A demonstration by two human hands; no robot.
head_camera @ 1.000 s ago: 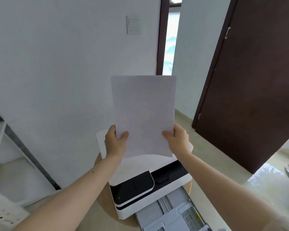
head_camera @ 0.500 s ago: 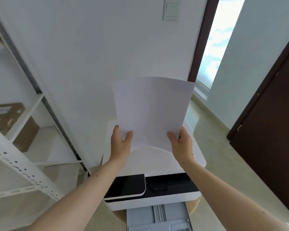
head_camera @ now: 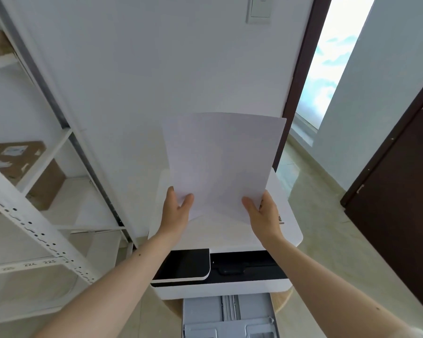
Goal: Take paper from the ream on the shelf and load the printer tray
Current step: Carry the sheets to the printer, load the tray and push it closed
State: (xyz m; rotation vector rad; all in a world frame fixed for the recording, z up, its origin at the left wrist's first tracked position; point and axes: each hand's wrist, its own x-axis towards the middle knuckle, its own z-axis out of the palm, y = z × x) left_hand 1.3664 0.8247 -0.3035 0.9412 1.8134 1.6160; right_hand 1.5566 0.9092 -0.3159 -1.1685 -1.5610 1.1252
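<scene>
A thin stack of white paper stands nearly upright in the air over the printer, slightly bowed. My left hand grips its lower left corner and my right hand grips its lower right corner. Below them sits the white printer with a black front panel. Its grey paper tray is pulled out at the bottom of the view, and it holds no paper that I can see. The white shelf stands at the left; no ream is visible on it.
Brown cardboard boxes rest on the shelf levels. The printer sits on a round wooden table. A white wall is right behind it, an open doorway lies at the right, and a dark brown door stands at the far right.
The view has swung left and down, so the shelf and the open tray show more. Both hands keep the same grip on the paper above the printer.
</scene>
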